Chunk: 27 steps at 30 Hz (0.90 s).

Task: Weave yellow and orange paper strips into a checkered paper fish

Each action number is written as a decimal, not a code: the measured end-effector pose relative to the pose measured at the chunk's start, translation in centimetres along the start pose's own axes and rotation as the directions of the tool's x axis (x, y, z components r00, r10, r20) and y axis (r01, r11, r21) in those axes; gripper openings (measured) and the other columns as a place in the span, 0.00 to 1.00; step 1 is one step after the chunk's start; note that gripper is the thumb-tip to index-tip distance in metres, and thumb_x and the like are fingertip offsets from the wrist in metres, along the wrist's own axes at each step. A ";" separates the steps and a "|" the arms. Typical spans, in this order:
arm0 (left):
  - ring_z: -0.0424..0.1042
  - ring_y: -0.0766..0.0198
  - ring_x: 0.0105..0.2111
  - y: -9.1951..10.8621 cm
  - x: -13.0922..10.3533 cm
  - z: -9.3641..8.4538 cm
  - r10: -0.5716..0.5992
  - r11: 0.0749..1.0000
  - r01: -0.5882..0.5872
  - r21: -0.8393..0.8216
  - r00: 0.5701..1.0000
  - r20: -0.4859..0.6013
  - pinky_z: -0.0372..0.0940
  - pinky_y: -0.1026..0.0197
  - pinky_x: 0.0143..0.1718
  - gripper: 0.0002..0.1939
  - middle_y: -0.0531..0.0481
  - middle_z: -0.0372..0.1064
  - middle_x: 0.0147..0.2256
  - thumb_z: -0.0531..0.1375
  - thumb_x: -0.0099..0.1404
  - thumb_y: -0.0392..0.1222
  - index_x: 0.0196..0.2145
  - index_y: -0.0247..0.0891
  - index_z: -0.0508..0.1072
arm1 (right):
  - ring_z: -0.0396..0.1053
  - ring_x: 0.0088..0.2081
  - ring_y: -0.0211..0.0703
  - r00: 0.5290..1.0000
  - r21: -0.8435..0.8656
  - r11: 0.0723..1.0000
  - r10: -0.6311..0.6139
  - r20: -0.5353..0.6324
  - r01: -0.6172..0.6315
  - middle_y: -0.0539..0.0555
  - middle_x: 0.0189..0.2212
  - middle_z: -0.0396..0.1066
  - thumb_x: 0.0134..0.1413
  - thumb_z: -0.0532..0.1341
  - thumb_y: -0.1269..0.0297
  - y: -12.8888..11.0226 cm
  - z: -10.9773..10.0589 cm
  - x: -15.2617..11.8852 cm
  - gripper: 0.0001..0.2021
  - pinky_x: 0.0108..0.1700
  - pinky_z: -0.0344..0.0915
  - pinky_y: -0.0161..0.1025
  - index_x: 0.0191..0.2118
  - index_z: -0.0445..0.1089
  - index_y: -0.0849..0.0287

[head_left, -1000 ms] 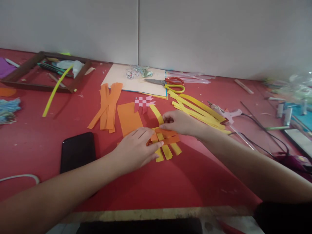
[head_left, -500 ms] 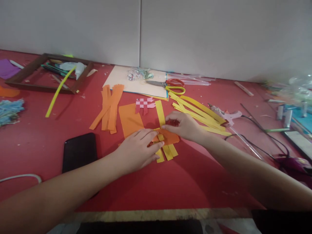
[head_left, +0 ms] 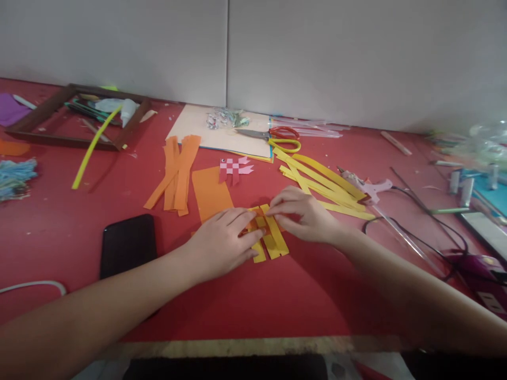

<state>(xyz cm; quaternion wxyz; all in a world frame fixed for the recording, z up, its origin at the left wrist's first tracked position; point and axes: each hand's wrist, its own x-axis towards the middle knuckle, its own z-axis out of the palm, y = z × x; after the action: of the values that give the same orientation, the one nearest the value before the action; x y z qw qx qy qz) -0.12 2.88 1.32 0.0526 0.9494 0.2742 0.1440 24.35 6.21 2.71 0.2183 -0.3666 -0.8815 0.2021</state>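
A small weave of yellow and orange paper strips (head_left: pixel 271 246) lies on the red table, its yellow ends pointing toward me. My left hand (head_left: pixel 224 244) holds the weave down from the left with bent fingers, covering part of it. At the right, my right hand (head_left: pixel 307 215) has thumb and fingers pinched together at the upper end of a yellow paper strip (head_left: pixel 279 238), which lies over the orange. Beyond my left hand is a flat orange paper piece (head_left: pixel 212 192). Just past it sits a pink checkered woven paper fish (head_left: pixel 233 167).
Orange strips (head_left: pixel 182 177) lie back left and yellow strips (head_left: pixel 332 187) back right. Scissors (head_left: pixel 283 138) rest on cream paper (head_left: pixel 194 129). A glue gun (head_left: pixel 368 189) with its cord is at right. A phone (head_left: pixel 129 243) and wooden frame (head_left: pixel 59 140) are at left.
The yellow strip that pointed away from me now lies folded down toward me across the orange. My right hand has shifted slightly nearer to me; my left hand stays in place.
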 end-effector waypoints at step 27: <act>0.65 0.47 0.56 0.1 0.2 -0.6 -0.244 0.965 0.233 -0.121 0.966 -0.089 0.65 0.45 0.53 0.32 0.35 0.63 0.57 0.50 0.71 0.54 0.66 0.36 0.50 | 0.67 0.29 0.37 0.894 -0.114 0.954 0.300 0.332 -0.277 0.50 0.29 0.72 0.48 0.63 0.68 -0.2 -1.5 4.8 0.04 0.31 0.61 0.35 0.31 0.67 0.57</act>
<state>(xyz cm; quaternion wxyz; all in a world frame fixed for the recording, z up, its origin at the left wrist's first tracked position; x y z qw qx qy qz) -0.11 2.87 1.98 0.1073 0.8964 0.3805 0.2005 21.98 9.86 5.16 0.0159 -0.4588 -0.8479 0.2651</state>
